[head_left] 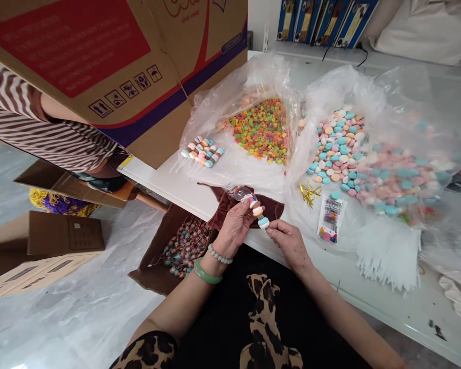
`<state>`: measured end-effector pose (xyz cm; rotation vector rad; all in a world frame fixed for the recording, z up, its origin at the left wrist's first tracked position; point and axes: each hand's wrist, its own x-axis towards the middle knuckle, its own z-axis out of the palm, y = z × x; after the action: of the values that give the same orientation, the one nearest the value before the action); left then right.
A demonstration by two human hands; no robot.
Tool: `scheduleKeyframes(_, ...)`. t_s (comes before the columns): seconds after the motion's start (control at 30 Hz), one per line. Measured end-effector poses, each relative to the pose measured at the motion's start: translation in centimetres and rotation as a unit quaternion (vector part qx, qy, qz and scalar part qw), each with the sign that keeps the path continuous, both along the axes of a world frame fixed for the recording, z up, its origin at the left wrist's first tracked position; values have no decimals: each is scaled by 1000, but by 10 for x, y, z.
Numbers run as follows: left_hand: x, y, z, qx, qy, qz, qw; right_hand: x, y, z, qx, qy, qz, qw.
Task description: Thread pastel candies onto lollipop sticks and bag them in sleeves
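My left hand [234, 225], with a bead bracelet and a green bangle at the wrist, is closed around a candy skewer [257, 211]. Clear printed plastic wrap [238, 191] shows at the skewer's far end. Pastel candies stick out below the fingers, a blue-and-white one lowest. Thumb and forefinger of my right hand [291, 245] pinch at that lower end; what lies between the fingertips is mostly hidden. Under the hands a brown cloth [223, 205] covers the table edge. Several finished-looking candy skewers [202, 151] lie on plastic to the left.
A bag holds colourful ring candies [263, 130]; beside it lie pastel candies [340, 146], gold ties [309, 195], a printed sachet [331, 218] and white sticks [388, 253]. A large carton [138, 61] stands left. Below is a box of skewers [186, 246]. A person in a striped top [26, 113] is behind.
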<state>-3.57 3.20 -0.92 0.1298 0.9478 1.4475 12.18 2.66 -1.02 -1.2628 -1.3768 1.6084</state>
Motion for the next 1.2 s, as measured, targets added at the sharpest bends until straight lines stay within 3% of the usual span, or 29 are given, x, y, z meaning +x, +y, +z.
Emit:
scheduleKeyframes(0.13, -6, 0, 4, 5, 27, -60, 998, 1, 5, -2, -223, 142, 28, 964)
scheduleKeyframes(0.23, -4, -1, 2, 31, 147, -47, 988, 0, 6, -5, -250, 135, 27, 958)
scheduleKeyframes(0.3, 1, -1, 0, 42, 233, -34, 971, -2, 3, -6, -151, 70, -8, 986)
scheduleKeyframes(0.37, 6, -2, -1, 38, 257, -22, 966, -3, -1, -5, 27, -33, -41, 998)
scheduleKeyframes(0.47, 5, -2, 2, 14, 159, -43, 986, -2, -4, -5, 228, -152, -39, 961)
scheduleKeyframes(0.6, -15, 1, 10, 7, 28, -166, 986, 5, -1, -8, 269, -167, -27, 948)
scheduleKeyframes(0.8, -33, 14, 8, 48, 2, -124, 991, 8, 1, -7, 274, -173, -17, 946)
scheduleKeyframes(0.9, -25, 18, 3, 68, 12, -55, 996, 7, 3, -1, 216, -126, -36, 968)
scheduleKeyframes(1.0, -12, 17, 1, 80, 24, -7, 997, 7, 7, 3, 27, -1, -52, 998)
scheduleKeyframes(1.1, -1, 12, 1, 84, 60, 3, 995, 8, 13, 2, -182, 114, -30, 976)
scheduleKeyframes(1.2, 3, 10, 2, 82, 86, -2, 993, 9, 17, -2, -241, 133, 6, 961)
